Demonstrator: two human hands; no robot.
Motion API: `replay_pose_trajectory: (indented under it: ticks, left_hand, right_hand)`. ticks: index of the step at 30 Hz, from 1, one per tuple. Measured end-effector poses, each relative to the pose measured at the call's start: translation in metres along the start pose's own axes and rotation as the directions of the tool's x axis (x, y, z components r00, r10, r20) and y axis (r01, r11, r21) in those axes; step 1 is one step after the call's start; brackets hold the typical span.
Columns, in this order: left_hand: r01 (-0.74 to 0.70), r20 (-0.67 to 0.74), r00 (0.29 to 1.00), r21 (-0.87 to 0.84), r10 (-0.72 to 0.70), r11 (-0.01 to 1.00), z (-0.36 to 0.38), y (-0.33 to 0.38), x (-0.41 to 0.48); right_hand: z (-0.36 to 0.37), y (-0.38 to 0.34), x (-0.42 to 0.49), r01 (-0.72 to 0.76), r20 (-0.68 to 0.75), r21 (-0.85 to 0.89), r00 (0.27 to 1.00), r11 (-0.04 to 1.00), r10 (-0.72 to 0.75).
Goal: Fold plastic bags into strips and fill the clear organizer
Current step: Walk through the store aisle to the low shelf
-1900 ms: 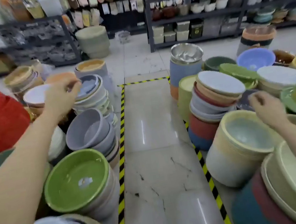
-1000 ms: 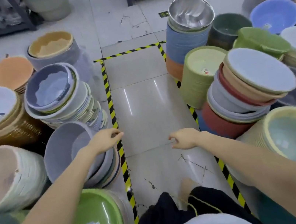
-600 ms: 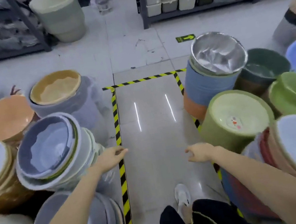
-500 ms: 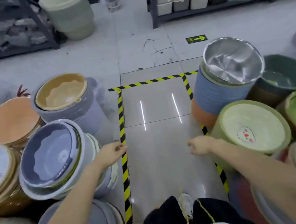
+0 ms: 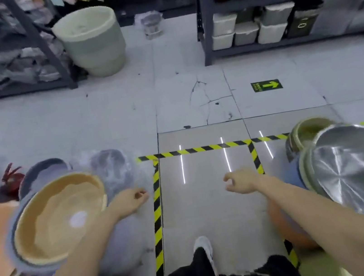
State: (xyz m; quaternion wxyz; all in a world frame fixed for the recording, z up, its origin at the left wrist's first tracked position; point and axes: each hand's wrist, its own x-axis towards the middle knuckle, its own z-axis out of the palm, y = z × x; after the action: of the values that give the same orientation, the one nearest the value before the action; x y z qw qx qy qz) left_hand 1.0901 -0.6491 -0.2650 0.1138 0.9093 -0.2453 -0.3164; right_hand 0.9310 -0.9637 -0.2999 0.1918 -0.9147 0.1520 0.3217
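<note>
Underfoot, a white shoe (image 5: 203, 246) on glossy grey tile (image 5: 210, 205), edged by yellow-black hazard tape (image 5: 156, 218). Left hand (image 5: 131, 202) and right hand (image 5: 240, 182) hang over the tile, fingers loosely curled, both empty. Beside the left arm is a round tan bowl (image 5: 58, 219), and beside the right a brushed-steel basin (image 5: 361, 178). Far shelves (image 5: 202, 27) are blurred, so the task's things cannot be picked out.

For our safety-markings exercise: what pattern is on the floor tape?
Yellow and black diagonal stripes on the floor tape, seen best in the head view.

Yellow-black striped tape (image 5: 157, 213); seemingly orange basin (image 5: 58, 219).
</note>
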Motion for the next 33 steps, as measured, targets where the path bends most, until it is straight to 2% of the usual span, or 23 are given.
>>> replay_pose_trajectory:
  ticks: [7,10,13,18,21,27,33]
  left_hand:
    - [-0.108,0.033,0.993,-0.05,0.109,0.993,-0.127,0.065,0.205]
    - [-0.144,0.021,0.989,-0.058,0.145,0.988,-0.176,0.087,0.298]
    - [-0.122,-0.013,0.992,-0.075,0.122,0.99,-0.227,0.1,0.391]
    - [-0.051,-0.03,0.998,-0.086,0.049,0.995,-0.315,0.116,0.507]
    - [-0.037,-0.073,0.997,-0.149,0.027,0.988,-0.368,0.125,0.569]
    - [-0.016,-0.121,0.993,-0.161,-0.004,0.987,-0.47,0.11,0.728]
    - [-0.001,-0.108,0.994,-0.16,-0.017,0.987,-0.587,0.098,0.914]
  right_hand:
    - [-0.152,0.041,0.14,-0.1,0.008,0.1,0.995,0.99,0.1]
    - [-0.218,0.065,0.218,-0.117,0.021,0.085,0.993,0.989,0.116]
    - [-0.287,0.085,0.303,-0.119,0.008,0.082,0.993,0.989,0.119]
    - [-0.411,0.097,0.419,-0.068,0.083,0.048,0.994,0.996,0.064]
    - [-0.485,0.098,0.487,-0.036,0.093,0.033,0.995,0.999,0.033]
    - [-0.618,0.084,0.647,0.061,0.107,-0.007,0.992,0.998,-0.06]
    - [-0.747,0.074,0.805,0.005,0.103,-0.021,0.995,1.0,-0.003]
